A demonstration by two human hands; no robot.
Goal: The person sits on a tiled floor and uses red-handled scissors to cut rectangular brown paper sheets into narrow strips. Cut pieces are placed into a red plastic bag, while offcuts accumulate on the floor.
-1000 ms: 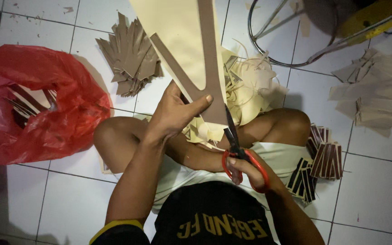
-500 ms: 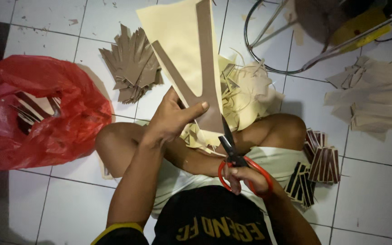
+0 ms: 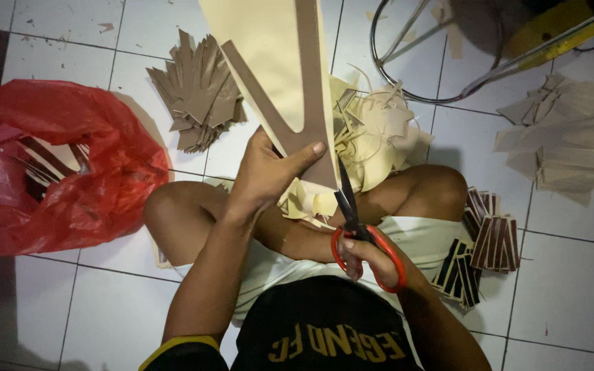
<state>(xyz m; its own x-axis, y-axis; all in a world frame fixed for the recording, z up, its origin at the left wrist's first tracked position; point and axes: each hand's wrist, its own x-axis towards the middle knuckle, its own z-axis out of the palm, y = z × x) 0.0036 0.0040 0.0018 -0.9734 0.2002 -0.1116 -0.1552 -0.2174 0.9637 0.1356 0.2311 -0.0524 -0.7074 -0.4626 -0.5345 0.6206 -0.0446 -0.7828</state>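
The red-handled steel scissors (image 3: 359,230) are held closed-fisted in the right hand (image 3: 372,257), blades nearly shut at the lower edge of the cream paper sheet with brown V-shaped strips (image 3: 280,75), which is pinched above the knees by the left hand (image 3: 269,172). The cut is best kept along the brown strip's edge, with the sheet held taut. Beyond lie cream offcuts (image 3: 372,130).

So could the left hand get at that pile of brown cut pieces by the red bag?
Probably yes: the pile of brown pieces lies on open floor just beyond the left hand, but that hand is gripping the cream sheet.
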